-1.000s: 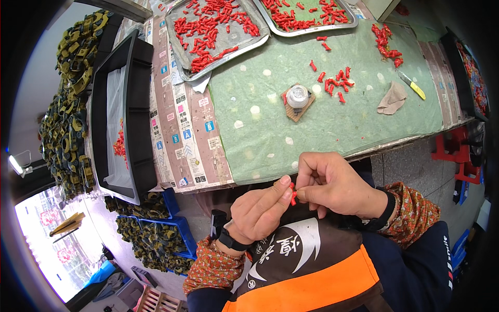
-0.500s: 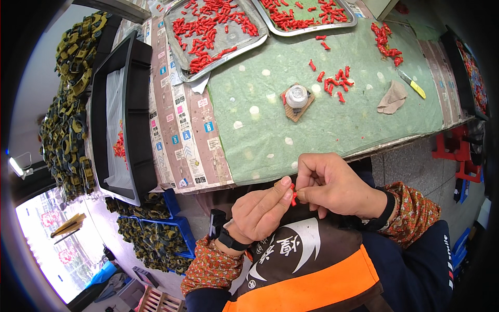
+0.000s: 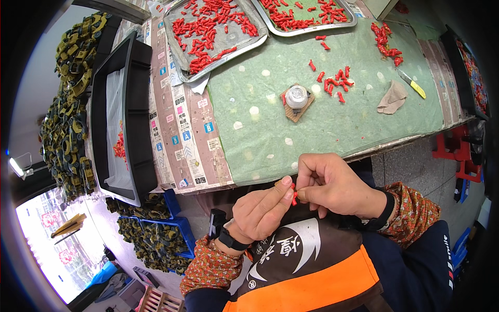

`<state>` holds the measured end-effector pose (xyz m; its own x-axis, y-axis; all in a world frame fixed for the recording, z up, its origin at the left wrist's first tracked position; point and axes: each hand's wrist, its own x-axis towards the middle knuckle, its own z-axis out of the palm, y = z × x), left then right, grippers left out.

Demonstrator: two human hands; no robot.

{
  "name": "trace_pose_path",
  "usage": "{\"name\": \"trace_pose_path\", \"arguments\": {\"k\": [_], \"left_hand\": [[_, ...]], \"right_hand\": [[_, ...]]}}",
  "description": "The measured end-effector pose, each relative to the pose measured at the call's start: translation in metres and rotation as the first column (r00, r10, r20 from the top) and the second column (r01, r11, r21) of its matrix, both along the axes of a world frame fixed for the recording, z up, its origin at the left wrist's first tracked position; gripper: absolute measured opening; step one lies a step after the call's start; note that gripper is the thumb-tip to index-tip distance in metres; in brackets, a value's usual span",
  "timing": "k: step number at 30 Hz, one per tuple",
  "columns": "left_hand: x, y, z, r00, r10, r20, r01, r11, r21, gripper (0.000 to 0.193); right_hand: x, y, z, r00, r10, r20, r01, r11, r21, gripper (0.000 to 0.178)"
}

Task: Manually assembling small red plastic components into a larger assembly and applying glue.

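Observation:
Just off the table's near edge, my left hand [image 3: 259,212] pinches a small red plastic part [image 3: 294,195] between its fingertips. My right hand [image 3: 335,188] meets it from the other side, thumb and forefinger closed on the same part. Most of the part is covered by the fingers. Several similar small red parts [image 3: 338,83] lie loose on the green cloth [image 3: 254,140] beyond my hands. Between them and me stands a small clear jar [image 3: 296,96] on a wooden block [image 3: 292,114].
Two metal trays [image 3: 261,39] [image 3: 354,23] of red parts stand at the back. A yellow-handled knife [image 3: 417,89], a beige rag [image 3: 392,98] and a red pile [image 3: 385,44] are on the right. A black bin [image 3: 139,117] sits left; blue crates [image 3: 186,234] stand below.

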<state>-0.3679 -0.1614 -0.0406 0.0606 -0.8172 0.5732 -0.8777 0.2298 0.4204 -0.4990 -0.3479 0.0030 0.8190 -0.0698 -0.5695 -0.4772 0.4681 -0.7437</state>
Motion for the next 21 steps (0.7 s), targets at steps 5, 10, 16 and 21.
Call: {"name": "trace_pose_path", "arguments": {"k": [5, 10, 16, 21], "left_hand": [[-0.0006, 0.0001, -0.0021, 1.000, 0.002, -0.003, -0.002, 1.000, -0.006, 0.021], [-0.0021, -0.0002, -0.0032, 1.000, 0.009, -0.009, -0.009, 1.000, -0.002, 0.022], [-0.0020, -0.0010, -0.0033, 1.000, 0.010, -0.008, -0.010, 1.000, 0.001, 0.022], [-0.0006, -0.0037, -0.0002, 0.995, 0.080, -0.062, -0.078, 0.996, 0.039, 0.027]], "right_hand": [[-0.0005, 0.0003, -0.0024, 1.000, 0.000, -0.003, 0.000, 1.000, 0.003, 0.009], [-0.0011, 0.0005, -0.0034, 1.000, 0.001, 0.002, -0.001, 1.000, -0.004, 0.009], [-0.0011, -0.0019, -0.0029, 1.000, 0.006, -0.004, -0.006, 1.000, 0.012, 0.009], [0.0010, -0.0047, -0.0046, 1.000, 0.016, -0.001, -0.016, 1.000, 0.023, 0.008]]}}
